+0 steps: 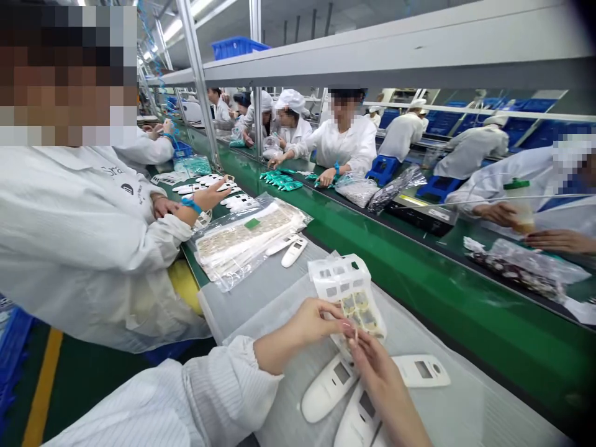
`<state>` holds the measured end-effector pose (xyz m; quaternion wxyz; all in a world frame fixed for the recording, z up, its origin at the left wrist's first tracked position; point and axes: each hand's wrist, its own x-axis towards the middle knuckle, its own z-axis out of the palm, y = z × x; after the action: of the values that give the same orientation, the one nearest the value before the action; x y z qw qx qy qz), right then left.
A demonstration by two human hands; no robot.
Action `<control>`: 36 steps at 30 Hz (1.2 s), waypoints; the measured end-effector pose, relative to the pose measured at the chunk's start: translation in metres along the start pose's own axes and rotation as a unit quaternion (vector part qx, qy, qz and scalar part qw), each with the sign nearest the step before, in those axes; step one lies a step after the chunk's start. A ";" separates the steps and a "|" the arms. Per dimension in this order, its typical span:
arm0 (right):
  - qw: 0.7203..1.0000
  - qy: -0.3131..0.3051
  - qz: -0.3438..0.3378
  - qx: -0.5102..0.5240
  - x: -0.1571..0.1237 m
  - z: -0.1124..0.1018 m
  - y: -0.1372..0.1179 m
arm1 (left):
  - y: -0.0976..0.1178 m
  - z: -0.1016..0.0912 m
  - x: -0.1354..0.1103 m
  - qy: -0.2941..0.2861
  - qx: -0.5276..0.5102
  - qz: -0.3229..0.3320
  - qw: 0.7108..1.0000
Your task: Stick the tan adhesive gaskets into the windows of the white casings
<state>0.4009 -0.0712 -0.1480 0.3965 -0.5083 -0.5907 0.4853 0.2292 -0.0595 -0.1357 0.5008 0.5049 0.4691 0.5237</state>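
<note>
My left hand (321, 320) pinches the lower edge of a white sticker sheet (350, 292) with small rectangular labels, held up over the grey mat. My right hand (377, 372) meets it from below, fingertips pinched at the same spot on the sheet, apparently on one small label. Under my hands lie three white plastic device shells (328, 388), each with a small window; one shell (421, 370) lies to the right, another (358, 422) under my right wrist.
A co-worker in a white coat (88, 242) sits close on my left, hand (212, 195) near white shells. A plastic bag of sheets (246, 239) and two shells (293, 251) lie ahead. A green conveyor belt (419, 273) runs alongside; more workers sit opposite.
</note>
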 end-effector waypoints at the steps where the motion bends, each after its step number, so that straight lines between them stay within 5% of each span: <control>1: 1.000 -0.009 0.009 -0.013 0.000 0.003 0.006 | 0.000 -0.007 -0.002 0.001 0.013 -0.003 1.000; 6: 0.995 -0.054 0.039 -0.072 0.004 0.004 0.022 | 0.009 -0.045 -0.024 0.015 0.117 0.018 0.993; 9: 0.993 -0.069 0.040 -0.090 0.006 0.001 0.020 | 0.017 -0.083 -0.030 0.053 0.204 0.027 0.977; 13: 0.991 -0.076 0.041 -0.099 0.005 -0.001 0.015 | 0.023 -0.160 -0.022 0.182 0.336 0.046 0.923; 18: 0.993 -0.068 0.031 -0.093 0.003 0.000 0.015 | 0.005 -0.222 -0.021 0.200 0.476 0.046 0.855; 24: 0.993 -0.070 0.033 -0.092 0.002 -0.001 0.011 | -0.020 -0.230 -0.035 0.173 0.560 0.049 0.809; 30: 0.992 -0.073 0.036 -0.100 0.002 -0.002 0.008 | -0.005 -0.224 -0.052 0.059 0.594 0.080 0.798; 36: 0.994 -0.068 0.005 -0.080 0.001 0.000 0.007 | 0.006 -0.194 -0.071 0.048 0.598 0.143 0.788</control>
<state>0.4019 -0.0703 -0.1547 0.3108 -0.5069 -0.6511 0.4717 0.0342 -0.1278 -0.1434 -0.0045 0.7387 0.6344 0.2277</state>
